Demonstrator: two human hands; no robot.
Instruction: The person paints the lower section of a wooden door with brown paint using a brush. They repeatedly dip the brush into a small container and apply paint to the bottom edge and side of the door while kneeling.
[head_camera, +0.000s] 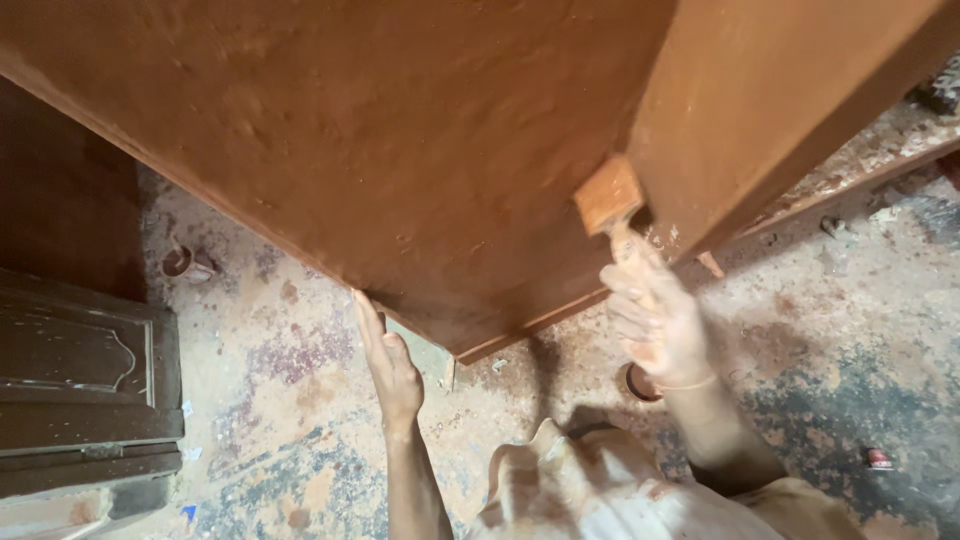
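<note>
A large brown wooden panel fills the top of the view, its surface wet with reddish-brown stain. My right hand grips the handle of a flat paintbrush, whose stained bristles press against the panel beside an upright side board. My left hand rests with fingers stretched against the panel's lower edge, steadying it from below.
The concrete floor is dusty and blotched with stain. A dark carved wooden door piece lies at the left. A small round tin sits on the floor under my right wrist, another small round object further left.
</note>
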